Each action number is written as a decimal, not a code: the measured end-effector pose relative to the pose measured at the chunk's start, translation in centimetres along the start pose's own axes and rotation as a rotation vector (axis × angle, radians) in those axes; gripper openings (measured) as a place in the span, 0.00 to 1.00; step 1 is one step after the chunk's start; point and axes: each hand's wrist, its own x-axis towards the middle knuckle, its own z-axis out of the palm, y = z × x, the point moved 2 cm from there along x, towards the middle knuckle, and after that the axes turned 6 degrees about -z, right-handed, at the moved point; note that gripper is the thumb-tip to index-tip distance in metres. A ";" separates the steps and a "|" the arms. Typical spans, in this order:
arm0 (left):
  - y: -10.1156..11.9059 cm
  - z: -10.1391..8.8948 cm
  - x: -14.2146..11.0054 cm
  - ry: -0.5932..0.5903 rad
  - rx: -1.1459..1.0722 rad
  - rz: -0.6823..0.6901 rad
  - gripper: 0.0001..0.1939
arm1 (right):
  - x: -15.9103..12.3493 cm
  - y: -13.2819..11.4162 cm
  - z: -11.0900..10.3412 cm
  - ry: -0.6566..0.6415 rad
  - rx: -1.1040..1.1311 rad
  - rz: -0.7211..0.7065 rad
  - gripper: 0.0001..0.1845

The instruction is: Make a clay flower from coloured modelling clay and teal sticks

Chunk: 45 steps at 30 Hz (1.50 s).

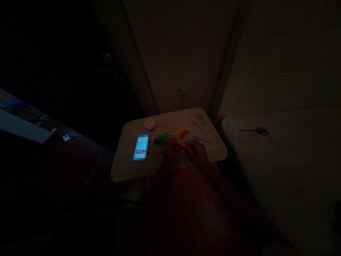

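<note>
The room is very dark. Both my hands meet over the near edge of a small wooden table. My left hand and my right hand pinch a thin orange piece between their fingertips. Just beyond them lie soft coloured lumps: a purple one, a green one, a yellow one and a red one. Several thin blue sticks lie at the far right of the table.
A lit phone lies on the table's left half, with a small white lid or tub behind it. Scissors rest on the bed to the right. A wall socket sits behind the table, a door handle at left.
</note>
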 end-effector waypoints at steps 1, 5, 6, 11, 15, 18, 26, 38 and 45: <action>0.0 -0.1 0.1 0.012 -0.012 -0.004 0.17 | 0.0 0.0 0.0 -0.005 -0.001 -0.001 0.05; 0.1 -0.3 0.2 0.017 0.029 0.043 0.12 | 0.1 -0.1 0.0 -0.023 -0.015 -0.035 0.05; 0.2 -0.3 0.2 0.015 0.046 0.058 0.11 | 0.1 -0.2 -0.1 -0.029 -0.015 -0.043 0.06; 0.5 -0.3 0.2 0.023 0.091 0.075 0.11 | 0.2 -0.8 -0.1 -0.026 -0.004 -0.074 0.06; 0.6 -0.4 0.1 0.001 0.133 0.087 0.11 | 0.1 -0.7 0.0 0.001 -0.018 -0.050 0.05; 0.6 -0.5 0.1 -0.025 0.150 0.083 0.12 | 0.0 -0.2 0.1 0.034 -0.004 0.024 0.06; 1.0 -0.4 -0.1 -0.172 0.215 0.103 0.11 | 0.1 -0.6 0.2 -0.009 0.116 0.027 0.14; 1.7 -0.3 -0.4 -0.169 0.315 0.091 0.10 | 0.1 -0.7 -0.2 -0.059 0.199 0.078 0.15; 1.9 -0.5 -0.6 -0.161 0.395 0.105 0.10 | 0.0 -0.3 -0.1 -0.087 0.229 0.082 0.16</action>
